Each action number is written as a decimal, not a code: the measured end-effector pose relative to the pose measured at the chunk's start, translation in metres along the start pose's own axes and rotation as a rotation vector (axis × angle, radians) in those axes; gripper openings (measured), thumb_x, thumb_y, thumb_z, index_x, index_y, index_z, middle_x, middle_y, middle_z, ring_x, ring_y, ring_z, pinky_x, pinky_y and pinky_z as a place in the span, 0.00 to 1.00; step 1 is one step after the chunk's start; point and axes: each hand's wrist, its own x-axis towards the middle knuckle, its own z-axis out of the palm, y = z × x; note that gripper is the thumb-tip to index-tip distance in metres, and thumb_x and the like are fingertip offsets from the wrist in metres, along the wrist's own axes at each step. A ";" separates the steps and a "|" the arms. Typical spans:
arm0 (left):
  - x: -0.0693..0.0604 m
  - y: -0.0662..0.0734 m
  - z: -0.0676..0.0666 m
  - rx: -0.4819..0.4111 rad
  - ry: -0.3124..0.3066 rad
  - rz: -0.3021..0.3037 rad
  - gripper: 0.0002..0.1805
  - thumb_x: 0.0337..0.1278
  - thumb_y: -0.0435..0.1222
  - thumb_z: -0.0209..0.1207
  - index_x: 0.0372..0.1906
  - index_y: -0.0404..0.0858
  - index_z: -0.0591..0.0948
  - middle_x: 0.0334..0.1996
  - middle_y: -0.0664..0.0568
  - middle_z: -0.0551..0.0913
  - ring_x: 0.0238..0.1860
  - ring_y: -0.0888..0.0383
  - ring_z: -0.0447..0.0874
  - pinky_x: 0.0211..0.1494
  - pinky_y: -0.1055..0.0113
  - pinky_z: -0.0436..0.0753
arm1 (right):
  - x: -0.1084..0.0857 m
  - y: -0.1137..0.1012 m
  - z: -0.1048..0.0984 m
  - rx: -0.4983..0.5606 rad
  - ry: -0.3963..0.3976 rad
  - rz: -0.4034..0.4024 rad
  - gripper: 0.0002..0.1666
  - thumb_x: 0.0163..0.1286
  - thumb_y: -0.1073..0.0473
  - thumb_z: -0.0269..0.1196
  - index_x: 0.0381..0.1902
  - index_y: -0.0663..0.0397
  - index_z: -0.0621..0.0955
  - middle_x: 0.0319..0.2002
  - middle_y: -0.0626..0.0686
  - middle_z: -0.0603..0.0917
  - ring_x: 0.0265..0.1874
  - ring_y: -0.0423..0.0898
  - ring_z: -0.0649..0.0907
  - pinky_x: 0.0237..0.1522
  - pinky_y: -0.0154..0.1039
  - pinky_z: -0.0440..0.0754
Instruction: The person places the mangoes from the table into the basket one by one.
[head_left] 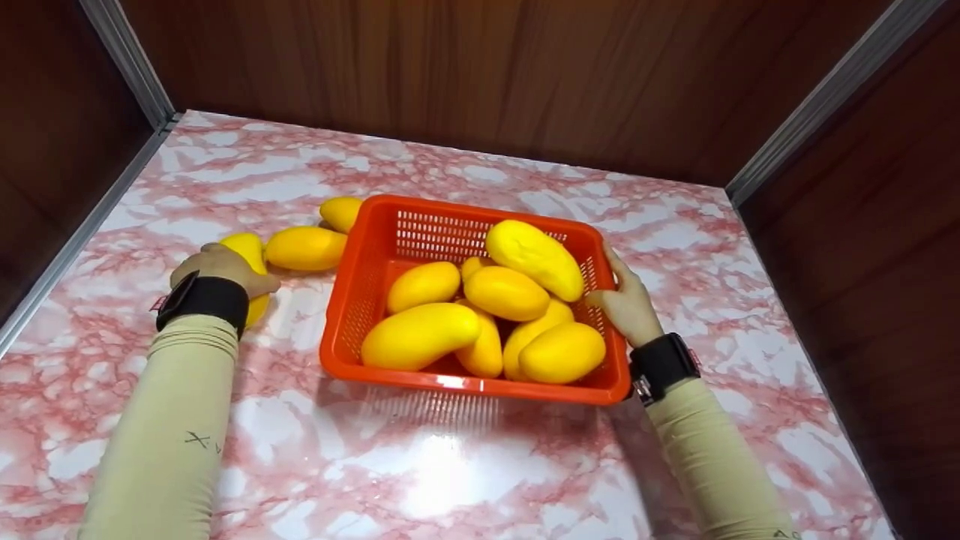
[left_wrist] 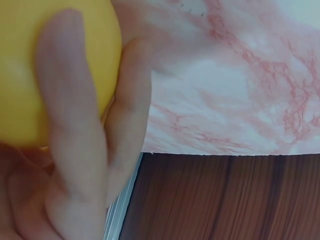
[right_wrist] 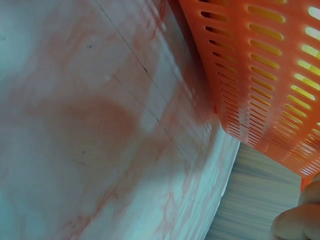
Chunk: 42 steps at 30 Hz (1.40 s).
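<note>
A red-orange plastic basket [head_left: 480, 387] with slotted walls holds several yellow mangoes [head_left: 506, 292]. At its right side, my right hand [head_left: 631, 304] grips the rim, with the thumb over the inner edge. The right wrist view shows the basket's slotted outer wall [right_wrist: 250, 75] and some fingertips [right_wrist: 299, 220] by it. To the left of the basket, my left hand [head_left: 219, 268] holds a yellow mango [left_wrist: 20, 75], its fingers curled round the fruit. In the head view, yellow shows both above and below that hand; whether this is one mango or two, I cannot tell.
Two more mangoes lie left of the basket: one [head_left: 306, 248] beside the left hand, another [head_left: 341, 214] partly hidden behind the basket's rim. The pink-and-white marbled table [head_left: 315, 465] is bounded by dark wood panels [head_left: 450, 82] at the back and sides.
</note>
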 end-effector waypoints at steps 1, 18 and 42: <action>0.000 0.000 0.000 -0.005 0.002 -0.004 0.57 0.55 0.60 0.56 0.64 0.11 0.52 0.59 0.17 0.64 0.60 0.30 0.68 0.61 0.44 0.74 | 0.000 0.000 0.000 -0.003 0.000 0.001 0.57 0.57 0.71 0.59 0.79 0.32 0.52 0.69 0.63 0.70 0.52 0.58 0.79 0.50 0.49 0.84; -0.007 -0.001 0.000 -0.109 0.026 -0.054 0.58 0.52 0.56 0.57 0.67 0.12 0.47 0.60 0.17 0.59 0.54 0.31 0.68 0.64 0.43 0.71 | 0.000 -0.002 0.000 -0.003 0.011 0.030 0.57 0.57 0.71 0.59 0.77 0.25 0.53 0.70 0.60 0.69 0.52 0.58 0.79 0.51 0.51 0.83; 0.012 0.011 -0.004 -0.036 0.170 -0.026 0.64 0.54 0.58 0.56 0.71 0.15 0.35 0.55 0.18 0.61 0.48 0.29 0.73 0.54 0.43 0.75 | 0.000 -0.002 0.001 0.003 0.005 0.027 0.57 0.56 0.71 0.59 0.78 0.27 0.53 0.67 0.63 0.71 0.51 0.57 0.80 0.47 0.45 0.85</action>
